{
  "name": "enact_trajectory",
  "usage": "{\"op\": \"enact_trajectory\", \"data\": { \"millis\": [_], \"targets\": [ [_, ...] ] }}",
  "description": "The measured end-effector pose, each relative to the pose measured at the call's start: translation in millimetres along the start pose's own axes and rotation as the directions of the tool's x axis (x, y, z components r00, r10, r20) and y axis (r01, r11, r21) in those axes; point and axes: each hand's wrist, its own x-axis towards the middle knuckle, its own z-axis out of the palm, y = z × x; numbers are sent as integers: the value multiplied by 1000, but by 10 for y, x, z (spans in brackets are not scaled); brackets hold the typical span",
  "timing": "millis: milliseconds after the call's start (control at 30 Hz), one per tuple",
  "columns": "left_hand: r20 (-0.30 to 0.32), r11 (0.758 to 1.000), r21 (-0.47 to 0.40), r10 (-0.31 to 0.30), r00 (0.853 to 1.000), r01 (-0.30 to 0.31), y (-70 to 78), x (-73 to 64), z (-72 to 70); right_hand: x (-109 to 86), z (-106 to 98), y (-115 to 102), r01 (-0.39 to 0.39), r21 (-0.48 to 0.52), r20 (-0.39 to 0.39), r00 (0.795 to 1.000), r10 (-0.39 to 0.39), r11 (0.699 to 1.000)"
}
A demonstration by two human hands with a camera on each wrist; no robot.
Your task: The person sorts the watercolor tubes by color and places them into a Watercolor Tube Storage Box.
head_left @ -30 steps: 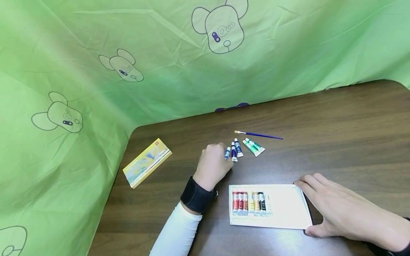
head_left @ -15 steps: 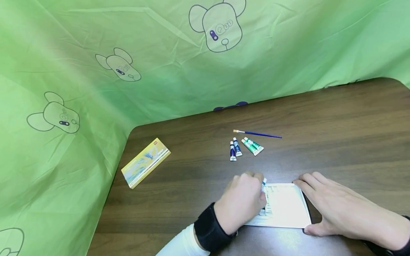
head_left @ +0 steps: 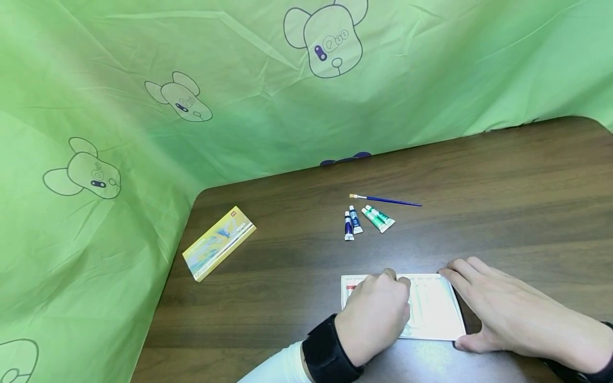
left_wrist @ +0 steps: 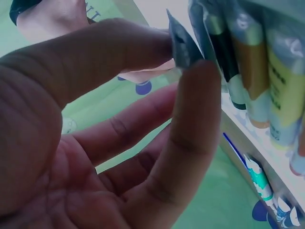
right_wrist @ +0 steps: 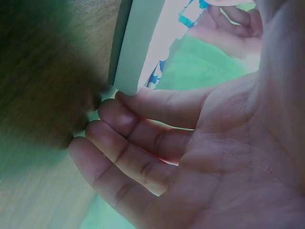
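Observation:
My left hand [head_left: 375, 314] is over the white tray [head_left: 436, 308], hiding most of its left half. In the left wrist view, the thumb and index finger pinch the flat silvery end of a paint tube [left_wrist: 185, 46]; its blue-and-white part [right_wrist: 190, 15] shows in the right wrist view. Close beside it lie tubes in black [left_wrist: 224, 52], orange-brown [left_wrist: 252, 62] and yellow [left_wrist: 287, 81]. My right hand [head_left: 498, 306] rests against the tray's right end, index finger at the far corner and thumb at the near one. Its fingers are nearly straight in the right wrist view.
Beyond the tray lie a purple paint tube [head_left: 348, 226], a blue tube [head_left: 356, 219] and two green tubes [head_left: 375, 221]. Behind them is a blue-handled paintbrush [head_left: 390, 200]. A yellow box [head_left: 219, 243] sits at the left, and a green curtain [head_left: 249, 117] borders the table.
My left hand picked up the light blue tube beside the purple one and carried it right and nearer, down over the tray. My right hand has stayed at the tray's end.

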Motion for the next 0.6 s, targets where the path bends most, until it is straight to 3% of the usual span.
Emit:
{"op": "enact_trajectory", "data": {
  "millis": [600],
  "targets": [
    [32, 984, 167, 58, 998, -62, 77, -35, 65, -5, 37, 11, 6, -6, -11, 1000, -6, 1000]
  ]
}}
